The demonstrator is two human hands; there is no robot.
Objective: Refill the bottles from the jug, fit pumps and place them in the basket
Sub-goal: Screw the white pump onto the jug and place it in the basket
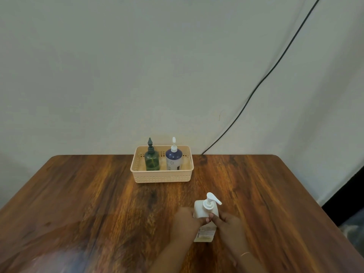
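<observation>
A white pump bottle [200,210] stands on the wooden table [98,194] near its front, its white pump head [211,200] fitted and pointing right. My left hand [186,221] grips the bottle's left side and my right hand [226,223] grips its right side, fingers meeting across its front. Farther back stands a peach plastic basket [162,177]. Inside it a green bottle [152,160] with a dark pump stands on the left and a dark blue bottle [173,159] with a white pump on the right. No jug is in view.
A black cable [275,66] runs down the pale wall to the table's back edge right of the basket. The table's right edge drops off to a dark floor area.
</observation>
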